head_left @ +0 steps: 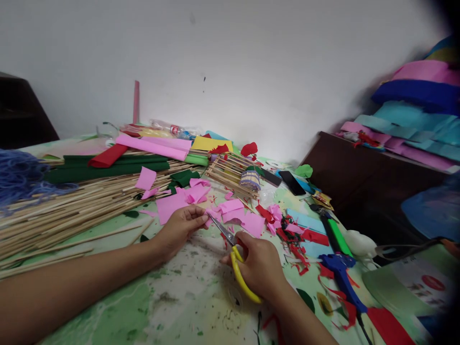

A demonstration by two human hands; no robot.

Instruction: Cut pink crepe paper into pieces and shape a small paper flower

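My right hand (260,268) is closed around the yellow handles of a pair of scissors (233,254). The blades point up and left toward a small pink paper piece (212,215). My left hand (181,227) pinches that pink piece between thumb and fingers, just above the green-patterned table (172,302). More pink paper scraps (237,215) lie right behind the blades, and a larger pink sheet (168,206) sits beside my left hand.
A long bundle of wooden sticks (72,211) lies at left with green, red and pink paper rolls (143,153) behind. Red scraps (294,244), a blue glue gun (341,278), green-handled tool (338,235), two phones (291,182) and a dark cabinet (359,182) are at right.
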